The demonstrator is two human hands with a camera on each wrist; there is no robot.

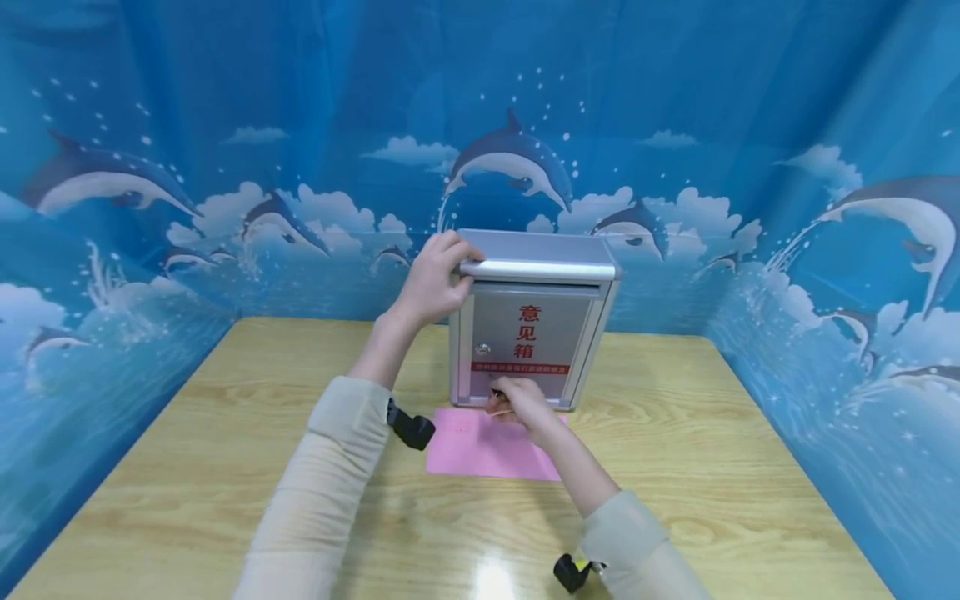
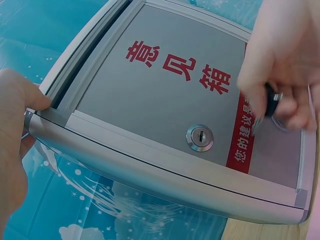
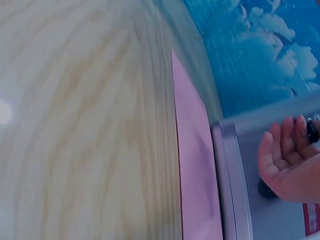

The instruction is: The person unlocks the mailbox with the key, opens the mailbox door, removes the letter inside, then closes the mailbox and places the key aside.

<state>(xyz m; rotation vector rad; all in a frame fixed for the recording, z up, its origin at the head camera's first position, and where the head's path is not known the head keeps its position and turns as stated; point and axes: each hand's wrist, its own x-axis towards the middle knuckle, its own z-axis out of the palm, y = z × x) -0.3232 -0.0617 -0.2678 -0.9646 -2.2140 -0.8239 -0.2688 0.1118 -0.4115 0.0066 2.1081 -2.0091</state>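
Observation:
A grey metal suggestion box with red lettering stands upright on the table. My left hand grips its top left corner, thumb at the front edge. Low in front of the door, my right hand pinches a black-headed key; its metal blade is blurred and partly hidden by the fingers. A thin pale loop hangs by those fingers. On the door, the round lock shows a bare keyhole, apart from the key. Under the right hand, a pink sheet of paper lies against the box's base.
The wooden table extends around the box on both sides and in front. Behind and beside it hangs a blue curtain printed with dolphins. A slot runs along the top of the box's front.

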